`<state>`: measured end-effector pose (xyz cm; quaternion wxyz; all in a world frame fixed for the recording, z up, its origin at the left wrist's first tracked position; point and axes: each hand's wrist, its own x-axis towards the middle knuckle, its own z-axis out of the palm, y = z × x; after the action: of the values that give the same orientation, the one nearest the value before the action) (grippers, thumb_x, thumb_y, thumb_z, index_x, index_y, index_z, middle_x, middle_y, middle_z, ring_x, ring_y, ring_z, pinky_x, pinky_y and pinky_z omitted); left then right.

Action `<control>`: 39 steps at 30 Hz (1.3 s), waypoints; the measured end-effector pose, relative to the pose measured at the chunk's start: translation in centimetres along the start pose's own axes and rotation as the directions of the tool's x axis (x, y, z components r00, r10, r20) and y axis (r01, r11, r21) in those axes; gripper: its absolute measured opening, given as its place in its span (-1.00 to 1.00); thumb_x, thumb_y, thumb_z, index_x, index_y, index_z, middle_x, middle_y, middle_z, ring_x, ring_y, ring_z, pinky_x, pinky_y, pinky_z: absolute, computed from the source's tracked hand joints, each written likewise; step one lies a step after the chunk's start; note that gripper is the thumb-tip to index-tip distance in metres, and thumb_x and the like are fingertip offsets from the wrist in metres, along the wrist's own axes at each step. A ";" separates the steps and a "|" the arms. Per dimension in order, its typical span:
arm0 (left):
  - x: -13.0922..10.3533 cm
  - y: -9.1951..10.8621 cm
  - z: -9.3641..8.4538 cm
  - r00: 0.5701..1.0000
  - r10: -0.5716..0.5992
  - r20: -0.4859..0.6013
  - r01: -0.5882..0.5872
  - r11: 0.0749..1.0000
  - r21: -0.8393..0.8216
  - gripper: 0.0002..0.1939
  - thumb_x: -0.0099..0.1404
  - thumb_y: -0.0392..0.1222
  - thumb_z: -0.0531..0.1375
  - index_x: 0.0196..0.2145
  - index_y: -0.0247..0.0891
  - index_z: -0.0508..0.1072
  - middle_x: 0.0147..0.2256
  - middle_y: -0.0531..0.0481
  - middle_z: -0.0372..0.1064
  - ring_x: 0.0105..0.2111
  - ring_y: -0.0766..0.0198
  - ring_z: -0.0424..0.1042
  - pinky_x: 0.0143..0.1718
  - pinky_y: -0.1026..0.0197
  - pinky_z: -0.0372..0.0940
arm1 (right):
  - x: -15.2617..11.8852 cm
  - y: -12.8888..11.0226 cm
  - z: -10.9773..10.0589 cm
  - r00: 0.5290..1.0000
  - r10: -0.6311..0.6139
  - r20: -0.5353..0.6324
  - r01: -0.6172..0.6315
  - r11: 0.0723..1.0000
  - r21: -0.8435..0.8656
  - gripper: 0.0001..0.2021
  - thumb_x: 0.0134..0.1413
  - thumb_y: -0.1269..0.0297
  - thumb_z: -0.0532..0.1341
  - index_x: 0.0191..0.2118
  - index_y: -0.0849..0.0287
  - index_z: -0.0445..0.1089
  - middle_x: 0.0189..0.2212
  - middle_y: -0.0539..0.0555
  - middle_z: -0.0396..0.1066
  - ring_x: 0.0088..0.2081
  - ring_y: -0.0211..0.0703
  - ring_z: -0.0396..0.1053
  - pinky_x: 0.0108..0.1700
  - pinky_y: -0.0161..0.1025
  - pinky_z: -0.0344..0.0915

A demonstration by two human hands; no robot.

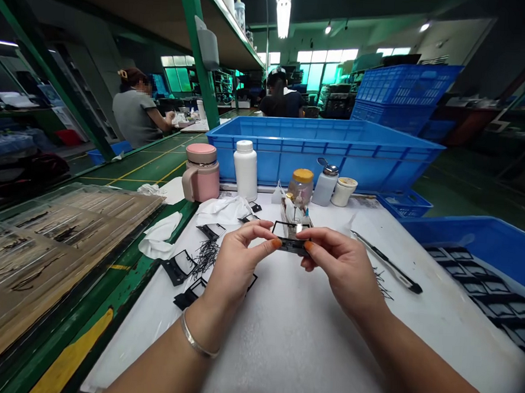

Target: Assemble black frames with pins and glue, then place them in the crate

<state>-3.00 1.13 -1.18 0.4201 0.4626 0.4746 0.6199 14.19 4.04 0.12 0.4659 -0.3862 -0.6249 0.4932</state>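
Between both hands, above the white work surface (298, 347), I hold a small black plastic case (292, 246) with a raised frame around a clear window. My left hand (241, 254) pinches its left end between thumb and fingers. On the right end, the thumb and fingers of my right hand (338, 260) are closed. Similar black cases (178, 266) lie left of my left hand, beside a heap of thin black strips (206, 257). More thin strips (382, 284) lie just past my right hand, near a black-handled tool (389, 260) like tweezers or a knife.
A pink mug (201, 174), white bottle (245, 172), yellow-lidded jar (301, 187) and pump bottle (325, 187) line the back edge before a large blue crate (291, 157). Another blue bin (487, 234) at right holds many black cases. Left are cardboard trays (64, 238). Two people sit farther back.
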 end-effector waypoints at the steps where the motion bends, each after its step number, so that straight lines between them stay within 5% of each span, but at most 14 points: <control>1: 0.0 -0.1 0.1 1.000 -0.017 0.001 0.017 0.999 -0.047 -0.90 0.07 -0.22 0.37 -0.44 -0.25 0.53 0.00 -0.09 0.37 0.09 0.07 0.28 0.05 0.12 0.25 | -0.1 0.0 0.0 1.000 -0.019 -0.004 0.019 1.000 -0.013 -0.85 0.05 0.30 0.23 -0.27 0.18 0.51 -0.51 0.01 0.46 -0.52 -0.27 0.39 -0.44 -0.30 0.36; 5: -0.2 0.1 0.4 0.993 -0.112 0.027 0.115 0.977 -0.178 -0.85 0.05 -0.20 0.39 -0.44 -0.28 0.52 0.02 -0.12 0.38 0.00 0.08 0.39 -0.20 0.22 0.40 | -0.3 0.2 -0.1 0.998 -0.070 -0.002 0.070 0.995 -0.074 -0.85 0.09 0.33 0.20 -0.25 0.15 0.51 -0.48 0.01 0.48 -0.49 -0.26 0.41 -0.41 -0.30 0.36; 14: -0.3 0.1 0.6 0.982 -0.187 0.015 0.185 0.959 -0.212 -0.81 0.03 -0.20 0.41 -0.44 -0.29 0.50 -0.14 -0.08 0.50 -0.23 0.25 0.48 -0.37 0.35 0.41 | -0.7 0.1 0.1 0.993 -0.117 0.017 0.118 0.987 -0.113 -0.85 0.09 0.36 0.20 -0.22 0.16 0.49 -0.53 -0.04 0.40 -0.49 -0.26 0.42 -0.42 -0.30 0.36; 21: -0.5 0.2 0.8 0.989 -0.146 -0.015 0.140 0.971 -0.195 -0.83 0.07 -0.19 0.40 -0.42 -0.29 0.51 -0.22 -0.06 0.52 -0.29 0.30 0.48 -0.40 0.40 0.38 | -0.8 0.3 0.2 0.995 -0.063 0.076 0.060 0.997 0.038 -0.40 0.12 0.35 0.22 0.26 -0.01 0.06 -0.52 -0.12 0.33 -0.50 -0.24 0.42 -0.39 -0.25 0.40; 28: -0.6 0.1 0.9 0.994 -0.109 0.013 0.110 0.979 -0.172 -0.83 0.07 -0.20 0.40 -0.42 -0.32 0.51 -0.23 -0.07 0.52 -0.31 0.31 0.48 -0.39 0.40 0.37 | -0.3 0.2 0.2 0.987 0.022 0.162 -0.029 0.999 0.043 -0.77 0.07 0.25 0.28 -0.16 0.22 0.43 -0.51 -0.04 0.38 -0.53 -0.30 0.38 -0.46 -0.33 0.34; 39: -0.5 0.1 0.7 0.997 -0.063 0.049 0.068 0.989 -0.127 -0.84 0.08 -0.22 0.39 -0.41 -0.33 0.53 -0.24 -0.10 0.52 -0.29 0.28 0.49 -0.37 0.38 0.38 | -0.1 0.1 -0.1 0.989 0.074 0.127 -0.077 0.997 0.013 -0.85 0.05 0.25 0.29 -0.34 0.25 0.45 -0.64 -0.03 0.39 -0.57 -0.33 0.33 -0.48 -0.37 0.27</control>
<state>-2.19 0.74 -1.10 0.4798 0.4324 0.4389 0.6246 14.34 3.96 0.03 0.4098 -0.3735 -0.6338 0.5394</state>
